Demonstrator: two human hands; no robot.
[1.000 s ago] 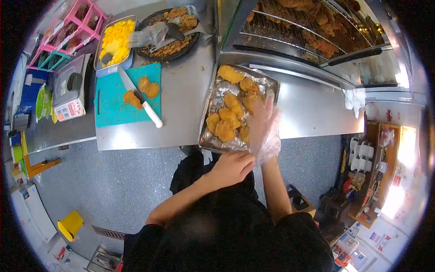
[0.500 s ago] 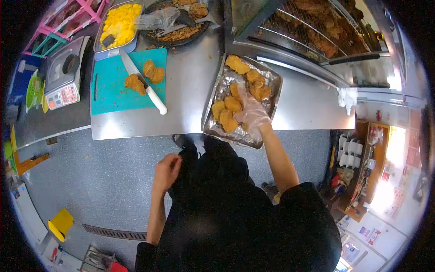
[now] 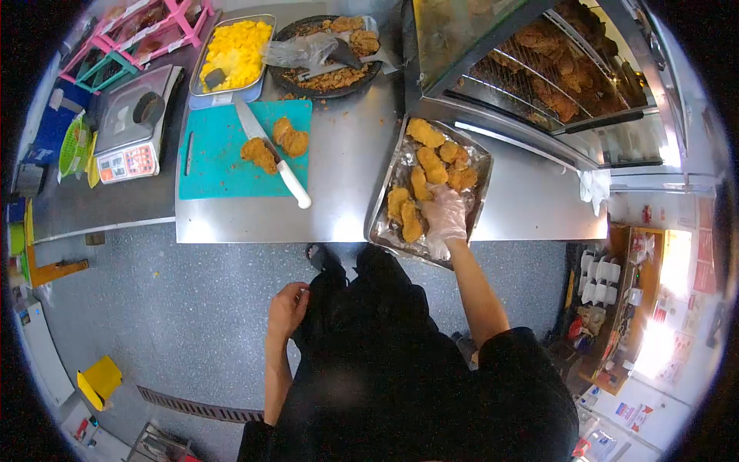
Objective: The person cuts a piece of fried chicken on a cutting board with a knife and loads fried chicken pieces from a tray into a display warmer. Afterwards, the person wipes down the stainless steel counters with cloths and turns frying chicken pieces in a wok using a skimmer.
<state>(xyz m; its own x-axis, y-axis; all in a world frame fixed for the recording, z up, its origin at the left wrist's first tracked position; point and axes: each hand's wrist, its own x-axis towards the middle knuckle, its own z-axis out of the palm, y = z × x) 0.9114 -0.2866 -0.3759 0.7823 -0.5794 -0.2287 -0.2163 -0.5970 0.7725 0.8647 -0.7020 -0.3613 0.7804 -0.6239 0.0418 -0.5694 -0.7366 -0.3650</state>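
My right hand (image 3: 444,214), in a clear plastic glove, reaches into a foil-lined metal tray (image 3: 377,223). Its fingers are bent and closed at the lower end of a fried chicken piece (image 3: 432,163); the glove partly hides the fingertips. Other breaded pieces (image 3: 425,133) lie above and to the left of it. My left hand (image 3: 289,309), bare, hangs beside my dark clothing, loosely curled around nothing. A white-handled knife (image 3: 292,183) rests on the teal cutting board (image 3: 219,173), between two fried chicken pieces (image 3: 290,138), its handle jutting past the board's edge.
Behind the board stand a tray of yellow chunks (image 3: 239,54) and a dark round pan (image 3: 327,91) with crumbs, a glove and tongs. A glass warming cabinet (image 3: 531,85) borders the tray at upper right. Left is a scale (image 3: 131,162).
My right hand has drawn back toward the tray's near right side, its fingers now more bent. Several chicken pieces in the tray have shifted. My left hand stays low, and the view has tilted slightly.
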